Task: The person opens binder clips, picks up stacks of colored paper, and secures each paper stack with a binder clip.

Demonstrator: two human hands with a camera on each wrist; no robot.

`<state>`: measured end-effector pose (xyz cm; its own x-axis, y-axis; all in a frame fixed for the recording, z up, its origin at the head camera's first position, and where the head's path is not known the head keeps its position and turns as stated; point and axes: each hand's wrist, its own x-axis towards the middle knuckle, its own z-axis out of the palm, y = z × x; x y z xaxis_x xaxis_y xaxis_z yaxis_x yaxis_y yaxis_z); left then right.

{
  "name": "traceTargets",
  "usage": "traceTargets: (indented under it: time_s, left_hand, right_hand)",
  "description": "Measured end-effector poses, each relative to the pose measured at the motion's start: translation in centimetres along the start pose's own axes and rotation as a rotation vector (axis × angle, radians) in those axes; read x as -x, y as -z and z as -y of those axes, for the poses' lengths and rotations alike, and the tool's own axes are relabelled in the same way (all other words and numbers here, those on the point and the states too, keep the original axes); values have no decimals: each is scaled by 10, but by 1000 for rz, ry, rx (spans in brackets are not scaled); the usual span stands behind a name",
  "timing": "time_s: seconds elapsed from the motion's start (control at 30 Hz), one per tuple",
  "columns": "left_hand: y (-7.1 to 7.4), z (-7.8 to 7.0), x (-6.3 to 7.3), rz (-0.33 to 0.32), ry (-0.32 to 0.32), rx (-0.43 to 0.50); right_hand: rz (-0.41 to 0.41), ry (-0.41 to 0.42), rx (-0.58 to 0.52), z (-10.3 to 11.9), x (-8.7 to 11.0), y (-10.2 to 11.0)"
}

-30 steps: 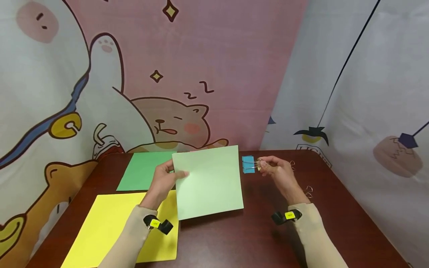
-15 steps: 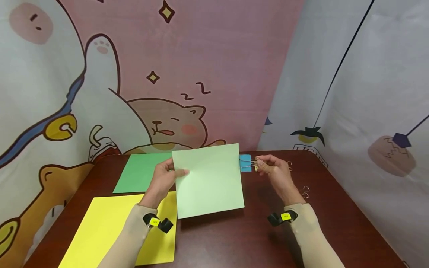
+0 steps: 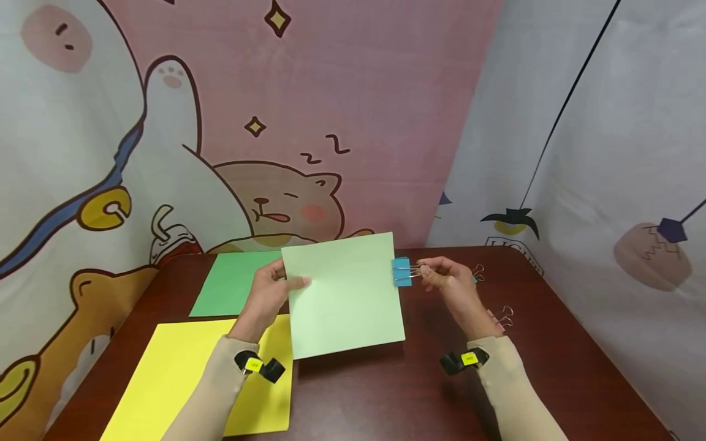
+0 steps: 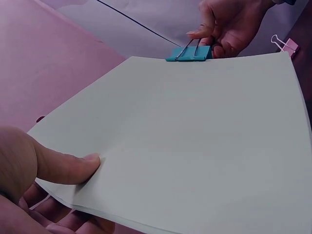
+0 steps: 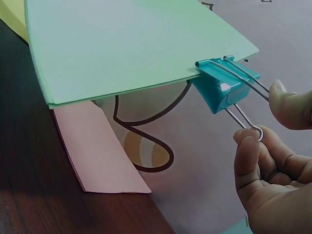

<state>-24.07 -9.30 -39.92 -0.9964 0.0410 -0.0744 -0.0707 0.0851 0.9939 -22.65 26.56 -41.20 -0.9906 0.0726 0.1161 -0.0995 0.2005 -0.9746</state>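
A stack of light green paper (image 3: 344,300) is held up over the table. My left hand (image 3: 267,300) grips its left edge, thumb on top and fingers underneath. At the right edge sits a blue binder clip (image 3: 401,274); its mouth overlaps the paper's rim in the right wrist view. My right hand (image 3: 451,286) holds the clip by its wire handles, thumb on the upper handle and fingertips at the lower one. In the left wrist view the clip (image 4: 189,53) lies over the far edge of the sheets.
Yellow paper (image 3: 182,373) lies at the front left of the dark table (image 3: 375,404), green paper (image 3: 237,285) behind it. Pink paper (image 5: 100,151) shows below the stack. A pink binder clip (image 3: 499,320) and another clip (image 3: 477,274) lie right. A printed curtain (image 3: 386,122) hangs behind.
The binder clip was beyond the paper's right edge, then partly behind it; now its blue body shows in front, overlapping that edge. My right hand has shifted slightly left; my left grip stays.
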Motion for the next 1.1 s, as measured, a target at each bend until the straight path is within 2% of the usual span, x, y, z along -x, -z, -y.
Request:
traceTargets:
  time_s: [0.23, 0.43, 0.6, 0.83, 1.1]
  left_hand:
    - [-2, 2, 2, -1, 5, 22]
    - [-1, 2, 3, -1, 2, 30]
    - [0, 3, 2, -12, 7, 47]
    - [5, 3, 2, -16, 8, 28]
    - [7, 1, 0, 27, 10, -18]
  right_hand:
    - [42, 14, -32, 0, 5, -9]
    - [112, 23, -22, -2, 5, -12]
    - [203, 43, -46, -4, 3, -11]
    - [375, -14, -147, -4, 0, -6]
    - [395, -77, 3, 5, 4, 1]
